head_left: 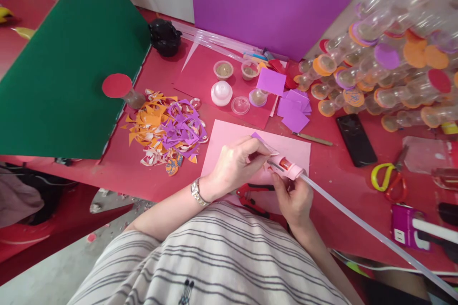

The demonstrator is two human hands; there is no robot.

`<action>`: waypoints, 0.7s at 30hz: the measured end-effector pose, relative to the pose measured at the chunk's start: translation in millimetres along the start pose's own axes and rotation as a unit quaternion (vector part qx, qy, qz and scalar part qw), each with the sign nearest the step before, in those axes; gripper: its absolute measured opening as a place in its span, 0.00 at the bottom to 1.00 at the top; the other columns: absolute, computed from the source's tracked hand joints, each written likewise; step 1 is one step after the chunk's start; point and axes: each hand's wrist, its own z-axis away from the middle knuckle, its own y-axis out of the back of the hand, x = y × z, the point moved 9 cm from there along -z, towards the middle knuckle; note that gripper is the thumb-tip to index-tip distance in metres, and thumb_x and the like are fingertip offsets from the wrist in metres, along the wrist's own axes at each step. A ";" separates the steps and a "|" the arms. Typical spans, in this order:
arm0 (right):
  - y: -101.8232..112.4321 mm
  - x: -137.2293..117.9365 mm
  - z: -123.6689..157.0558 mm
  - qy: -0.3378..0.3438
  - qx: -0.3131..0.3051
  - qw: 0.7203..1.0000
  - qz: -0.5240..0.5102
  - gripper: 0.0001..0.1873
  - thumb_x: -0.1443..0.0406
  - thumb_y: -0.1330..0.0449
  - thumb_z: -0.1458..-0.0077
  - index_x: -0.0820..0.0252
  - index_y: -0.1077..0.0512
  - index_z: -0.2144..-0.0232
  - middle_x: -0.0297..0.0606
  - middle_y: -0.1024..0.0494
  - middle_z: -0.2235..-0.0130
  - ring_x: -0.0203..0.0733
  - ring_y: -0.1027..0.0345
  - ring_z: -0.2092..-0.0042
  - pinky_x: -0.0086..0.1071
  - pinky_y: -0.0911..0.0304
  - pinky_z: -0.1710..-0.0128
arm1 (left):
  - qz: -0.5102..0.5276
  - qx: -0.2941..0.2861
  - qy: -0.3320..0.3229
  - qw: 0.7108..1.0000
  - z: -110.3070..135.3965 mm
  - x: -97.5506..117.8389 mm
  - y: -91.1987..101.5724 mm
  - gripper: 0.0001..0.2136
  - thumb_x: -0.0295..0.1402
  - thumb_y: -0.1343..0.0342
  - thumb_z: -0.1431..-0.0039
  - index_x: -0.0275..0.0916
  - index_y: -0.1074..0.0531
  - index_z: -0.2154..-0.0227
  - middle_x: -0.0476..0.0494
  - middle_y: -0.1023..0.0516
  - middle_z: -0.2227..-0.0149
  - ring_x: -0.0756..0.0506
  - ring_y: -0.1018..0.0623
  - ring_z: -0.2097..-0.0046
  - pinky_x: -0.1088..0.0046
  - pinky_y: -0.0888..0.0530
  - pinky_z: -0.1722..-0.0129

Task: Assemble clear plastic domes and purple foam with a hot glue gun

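My right hand [295, 198] is closed round a pink hot glue gun [294, 170], with a long translucent glue stick [352, 217] running out of its back end. My left hand [238, 162] pinches at the gun's front end, beside a purple paper piece [258, 137] that is partly hidden by the fingers. Whatever else lies between the fingertips is too small to make out. Both hands are over a pale pink sheet [225, 136]. Red-handled pliers [246, 193] lie partly under my forearms and shirt.
Purple paper squares [295, 109], small plastic cups [223, 70] and a craft knife [313, 139] lie ahead. Paper scraps [166, 126] heap at left beside a green board [71, 66]. Stacked clear bottle shapes [379, 66], a phone [357, 140] and scissors [390, 178] are at right.
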 end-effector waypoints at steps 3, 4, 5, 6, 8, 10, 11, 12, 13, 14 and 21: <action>-0.1 -0.1 -0.2 0.000 0.001 1.000 0.005 0.17 0.50 0.41 0.37 0.59 0.29 0.65 0.33 0.28 0.74 0.36 0.38 0.77 0.31 0.39 0.78 | -0.019 -0.001 -0.015 1.000 1.1 3.2 -1.2 0.06 0.22 0.43 0.39 0.39 0.26 0.69 0.49 0.19 0.68 0.54 0.22 0.68 0.82 0.28 0.68; -0.1 -0.6 0.1 0.002 0.000 1.000 0.004 0.17 0.50 0.41 0.37 0.59 0.29 0.65 0.34 0.27 0.73 0.37 0.37 0.76 0.31 0.39 0.77 | -0.027 -0.002 -0.015 1.000 1.3 2.7 -1.7 0.07 0.22 0.43 0.39 0.39 0.26 0.69 0.50 0.20 0.68 0.54 0.22 0.68 0.82 0.28 0.68; 0.2 -1.5 0.5 0.006 0.000 1.000 0.003 0.17 0.51 0.41 0.37 0.59 0.29 0.64 0.35 0.27 0.73 0.37 0.37 0.76 0.31 0.38 0.77 | -0.037 -0.003 -0.014 0.999 1.3 1.5 -2.0 0.07 0.21 0.44 0.39 0.39 0.26 0.69 0.50 0.20 0.68 0.54 0.22 0.68 0.82 0.29 0.68; 0.6 -2.3 1.1 0.009 0.000 1.000 0.003 0.16 0.51 0.40 0.37 0.59 0.29 0.64 0.35 0.26 0.72 0.37 0.36 0.76 0.31 0.38 0.77 | -0.048 -0.004 -0.015 0.999 1.3 0.2 -2.0 0.07 0.21 0.44 0.39 0.39 0.26 0.68 0.50 0.20 0.67 0.54 0.23 0.68 0.83 0.29 0.69; 1.7 -2.4 2.2 0.009 0.001 1.000 0.009 0.16 0.51 0.40 0.37 0.59 0.29 0.65 0.35 0.26 0.72 0.37 0.36 0.75 0.31 0.38 0.77 | -0.068 0.001 -0.018 0.998 0.7 -3.3 -0.2 0.07 0.21 0.44 0.39 0.39 0.26 0.68 0.50 0.21 0.68 0.54 0.23 0.69 0.83 0.30 0.71; 3.4 -0.1 2.7 -0.003 0.003 1.000 0.021 0.19 0.49 0.41 0.38 0.58 0.30 0.67 0.33 0.29 0.75 0.37 0.38 0.77 0.31 0.40 0.78 | -0.086 0.009 -0.021 0.996 -0.1 -7.5 3.4 0.07 0.21 0.44 0.39 0.39 0.26 0.68 0.50 0.21 0.68 0.54 0.24 0.69 0.83 0.31 0.72; 4.4 1.6 2.6 -0.011 0.005 1.000 0.027 0.20 0.47 0.41 0.38 0.57 0.30 0.69 0.32 0.31 0.77 0.36 0.39 0.78 0.31 0.41 0.79 | -0.093 0.016 -0.021 0.995 -0.6 -9.5 6.3 0.07 0.21 0.44 0.39 0.39 0.26 0.68 0.51 0.21 0.68 0.54 0.24 0.69 0.82 0.30 0.71; 5.8 3.2 2.3 -0.018 0.009 0.999 0.030 0.22 0.46 0.42 0.38 0.57 0.31 0.71 0.31 0.33 0.79 0.36 0.41 0.79 0.31 0.42 0.80 | -0.097 0.025 -0.019 0.995 -1.1 -11.6 9.6 0.07 0.21 0.44 0.40 0.40 0.26 0.68 0.51 0.21 0.68 0.54 0.24 0.70 0.82 0.30 0.71; 7.3 4.6 1.8 -0.024 0.015 0.999 0.031 0.23 0.45 0.42 0.39 0.56 0.33 0.72 0.30 0.35 0.80 0.36 0.42 0.80 0.31 0.44 0.81 | -0.096 0.035 -0.017 0.995 -1.7 -13.4 13.4 0.07 0.22 0.44 0.39 0.40 0.27 0.68 0.51 0.21 0.69 0.54 0.24 0.70 0.82 0.29 0.70; 8.6 5.7 1.2 -0.029 0.020 0.999 0.032 0.24 0.43 0.43 0.39 0.55 0.34 0.74 0.29 0.37 0.81 0.35 0.43 0.81 0.31 0.45 0.82 | -0.092 0.046 -0.015 0.995 -2.1 -14.7 17.5 0.06 0.22 0.44 0.39 0.40 0.27 0.68 0.51 0.21 0.69 0.53 0.24 0.70 0.81 0.29 0.69; 12.2 1.3 -1.9 -0.012 0.034 0.999 0.031 0.23 0.45 0.42 0.38 0.56 0.33 0.73 0.31 0.32 0.80 0.36 0.39 0.80 0.30 0.44 0.82 | -0.014 0.067 0.015 0.998 -2.4 -24.1 28.5 0.04 0.24 0.43 0.38 0.40 0.27 0.67 0.51 0.22 0.70 0.53 0.25 0.70 0.80 0.28 0.68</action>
